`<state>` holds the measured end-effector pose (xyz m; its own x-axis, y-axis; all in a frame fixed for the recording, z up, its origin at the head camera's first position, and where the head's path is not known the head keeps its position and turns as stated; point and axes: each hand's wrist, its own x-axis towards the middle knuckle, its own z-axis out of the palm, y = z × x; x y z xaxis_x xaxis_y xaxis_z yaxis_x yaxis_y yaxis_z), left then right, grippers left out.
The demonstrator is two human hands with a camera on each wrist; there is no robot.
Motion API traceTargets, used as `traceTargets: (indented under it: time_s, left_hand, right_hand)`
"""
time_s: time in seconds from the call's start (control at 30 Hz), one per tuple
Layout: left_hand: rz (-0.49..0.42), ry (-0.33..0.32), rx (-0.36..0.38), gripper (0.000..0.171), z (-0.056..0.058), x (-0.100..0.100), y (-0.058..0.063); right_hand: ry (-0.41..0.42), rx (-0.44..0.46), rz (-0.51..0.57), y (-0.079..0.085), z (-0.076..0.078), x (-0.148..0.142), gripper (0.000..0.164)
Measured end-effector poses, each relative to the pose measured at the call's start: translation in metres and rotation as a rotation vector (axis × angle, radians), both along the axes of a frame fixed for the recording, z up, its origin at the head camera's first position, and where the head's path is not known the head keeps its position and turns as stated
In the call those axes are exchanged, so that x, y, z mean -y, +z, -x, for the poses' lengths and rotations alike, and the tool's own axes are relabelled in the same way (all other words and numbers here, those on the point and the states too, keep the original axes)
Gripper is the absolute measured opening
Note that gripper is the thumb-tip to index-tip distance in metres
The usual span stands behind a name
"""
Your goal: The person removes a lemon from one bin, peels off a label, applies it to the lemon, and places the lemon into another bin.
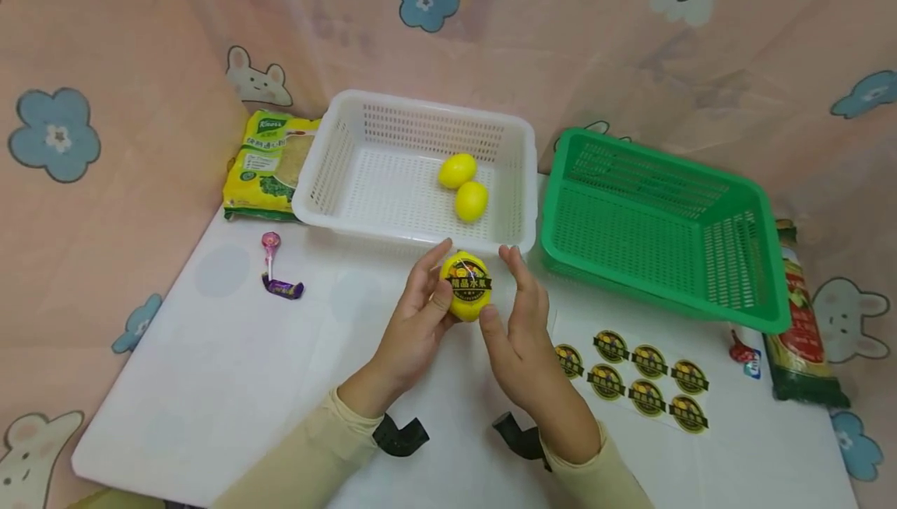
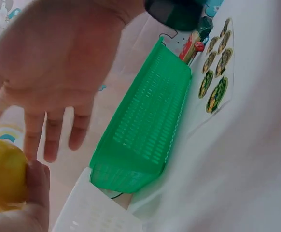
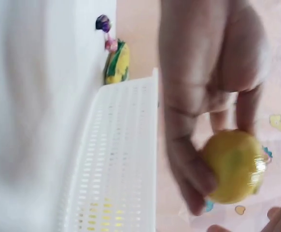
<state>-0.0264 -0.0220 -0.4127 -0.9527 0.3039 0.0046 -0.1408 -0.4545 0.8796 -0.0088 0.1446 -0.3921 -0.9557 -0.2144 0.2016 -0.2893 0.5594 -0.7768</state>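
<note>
A yellow lemon (image 1: 468, 308) with a round black-and-gold sticker (image 1: 468, 283) facing up is held in my left hand (image 1: 416, 322), thumb on its near side and fingers behind. In the right wrist view the same lemon (image 3: 234, 166) sits between the left thumb and fingers. My right hand (image 1: 522, 330) stands just right of it, fingers extended; in the left wrist view that hand (image 2: 58, 63) shows spread fingers with nothing held. Two more lemons (image 1: 458, 171) lie in the white basket (image 1: 413, 230) behind the hands. A sheet of similar stickers (image 1: 646, 373) lies to the right.
A green basket (image 1: 659, 295) stands at the right. Beyond it lies a red-and-green packet (image 1: 806, 338), near a red lollipop (image 1: 744, 352). At left are a yellow Knorr bag (image 1: 262, 170), a pink lollipop (image 1: 270, 243) and a purple-wrapped candy (image 1: 283, 287).
</note>
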Motion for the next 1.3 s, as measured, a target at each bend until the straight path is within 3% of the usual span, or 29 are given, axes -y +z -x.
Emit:
traceTargets:
  time_s: [0.13, 0.3, 0.37, 0.57, 0.9, 1.17, 1.3]
  left_hand:
    - [0.049, 0.081, -0.042, 0.048, -0.002, -0.002, -0.002]
    - [0.100, 0.135, -0.219, 0.035, -0.007, -0.009, -0.006]
    - [0.108, 0.152, -0.253, 0.033, -0.008, -0.012, -0.007]
    - [0.135, 0.168, -0.234, 0.033, -0.010, -0.014, -0.008]
    - [0.275, 0.189, -0.253, 0.044, -0.006, -0.010, -0.010]
    - [0.212, 0.222, -0.312, 0.025, -0.006, -0.014, -0.011]
    - [0.213, 0.236, -0.317, 0.025, -0.005, -0.015, -0.013]
  right_hand:
    - [0.011, -0.015, 0.016, 0.005, -0.001, 0.003, 0.058]
    - [-0.027, -0.067, -0.063, 0.008, -0.001, 0.010, 0.051]
    - [-0.053, -0.076, -0.083, 0.007, -0.002, 0.012, 0.050]
    - [-0.085, -0.061, -0.088, 0.003, -0.004, 0.015, 0.055]
    - [-0.040, -0.036, -0.058, 0.002, -0.003, 0.011, 0.060]
    - [-0.022, -0.144, -0.086, -0.005, 0.001, 0.012, 0.051]
    - [-0.026, -0.194, -0.123, -0.011, 0.002, 0.015, 0.053]
